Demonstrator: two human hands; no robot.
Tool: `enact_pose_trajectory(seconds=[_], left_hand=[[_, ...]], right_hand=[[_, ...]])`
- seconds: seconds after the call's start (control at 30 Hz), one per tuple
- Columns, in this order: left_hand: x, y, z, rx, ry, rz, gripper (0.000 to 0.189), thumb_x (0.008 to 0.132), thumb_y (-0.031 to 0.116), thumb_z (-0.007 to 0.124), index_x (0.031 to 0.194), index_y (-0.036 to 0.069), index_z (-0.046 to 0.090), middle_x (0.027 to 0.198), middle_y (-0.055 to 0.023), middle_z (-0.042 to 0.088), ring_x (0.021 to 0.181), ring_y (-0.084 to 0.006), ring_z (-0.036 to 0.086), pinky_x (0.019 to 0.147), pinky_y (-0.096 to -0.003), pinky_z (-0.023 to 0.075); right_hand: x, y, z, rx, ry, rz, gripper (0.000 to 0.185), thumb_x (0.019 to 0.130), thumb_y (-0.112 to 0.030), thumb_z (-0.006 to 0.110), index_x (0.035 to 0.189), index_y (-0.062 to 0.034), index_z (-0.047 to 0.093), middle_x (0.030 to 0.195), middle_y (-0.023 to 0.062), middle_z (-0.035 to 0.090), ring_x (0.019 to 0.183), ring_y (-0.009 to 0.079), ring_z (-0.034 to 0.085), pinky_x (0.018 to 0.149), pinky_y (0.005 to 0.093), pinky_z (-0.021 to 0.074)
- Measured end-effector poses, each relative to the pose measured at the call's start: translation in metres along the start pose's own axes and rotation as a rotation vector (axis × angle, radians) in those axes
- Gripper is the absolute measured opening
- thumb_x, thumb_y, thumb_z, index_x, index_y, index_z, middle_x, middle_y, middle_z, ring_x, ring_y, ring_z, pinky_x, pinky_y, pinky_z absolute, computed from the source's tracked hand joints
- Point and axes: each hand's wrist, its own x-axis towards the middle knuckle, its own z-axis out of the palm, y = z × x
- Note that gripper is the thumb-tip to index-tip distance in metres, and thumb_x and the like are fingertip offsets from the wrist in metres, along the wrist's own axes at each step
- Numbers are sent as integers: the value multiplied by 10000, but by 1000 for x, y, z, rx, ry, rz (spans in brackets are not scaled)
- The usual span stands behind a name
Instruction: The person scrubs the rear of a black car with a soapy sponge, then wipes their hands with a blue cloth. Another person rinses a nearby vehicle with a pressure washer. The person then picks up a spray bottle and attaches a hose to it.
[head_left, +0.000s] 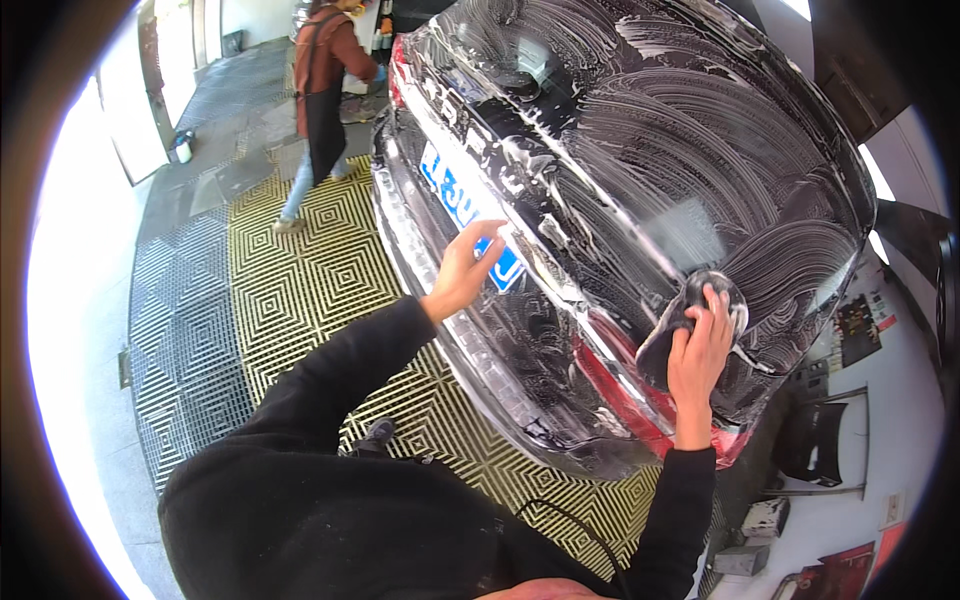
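My right hand (701, 364) presses a dark, soapy wash cloth or mitt (657, 349) against the rear corner of a black car (712, 142). White foam in curved streaks covers the car's rear window and tailgate. Just below the cloth lies the red tail light (619, 367). My left hand (463, 268) is at the blue licence plate (452, 191), its thumb and fingers apart and nothing held. Its fingertips reach the chrome trim above the plate; whether they touch it I cannot tell. Foam also streaks the rear bumper (517, 382).
A person (322, 82) in a dark apron stands at the car's far side. Yellow-and-black grid floor tiles (315, 262) run under the car. A black hose or cable (577, 521) hangs beside me. Boxes (765, 519) and a dark panel on a rack (814, 442) stand on the right.
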Motion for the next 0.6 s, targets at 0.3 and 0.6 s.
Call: enact_pose_trajectory(seconds=[0.3, 0.6], left_hand=[[-136, -50, -207, -149, 451, -590, 295, 1032, 343, 641, 1125, 74, 718, 1076, -10, 688, 1030, -123, 590, 963, -299, 439], [-215, -100, -386, -207, 808, -602, 227, 1062, 247, 590, 1241, 114, 630, 1280, -8, 664, 1134, -131, 613, 988, -313, 458]], right_hand=[[107, -128, 105, -107, -69, -164, 736, 889, -310, 768, 1470, 34, 475, 1556, 208, 462, 1449, 345, 442, 1238, 507, 302], [283, -275, 264, -244, -83, -133, 632, 928, -247, 623, 1490, 2, 479, 1555, 182, 480, 1435, 346, 458, 1212, 504, 320]])
